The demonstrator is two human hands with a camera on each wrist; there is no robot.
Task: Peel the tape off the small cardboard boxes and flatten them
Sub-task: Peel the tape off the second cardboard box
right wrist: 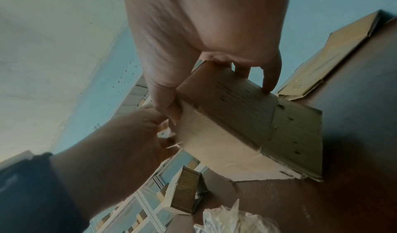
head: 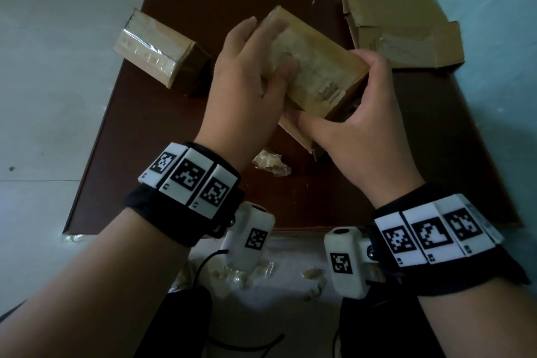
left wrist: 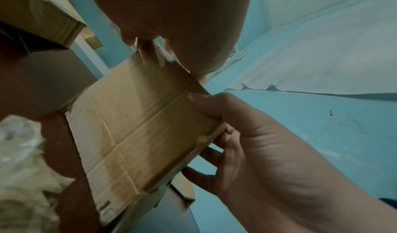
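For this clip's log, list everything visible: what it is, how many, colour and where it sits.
Held brown cardboard box: one, tan, lifted over the board's middle, both hands on it.
Taped brown cardboard box: one, tan with clear shiny tape, board's far left.
Flattened brown cardboard: one pile, tan, board's far right corner.
Crumpled clear tape wad: one, yellowish, on the board near the left wrist.
Tape scraps: several, pale, on the floor by the near edge.
Dark brown square board: one, lying on the pale floor.
Left hand: grips the held box's left side.
Right hand: grips its near end.
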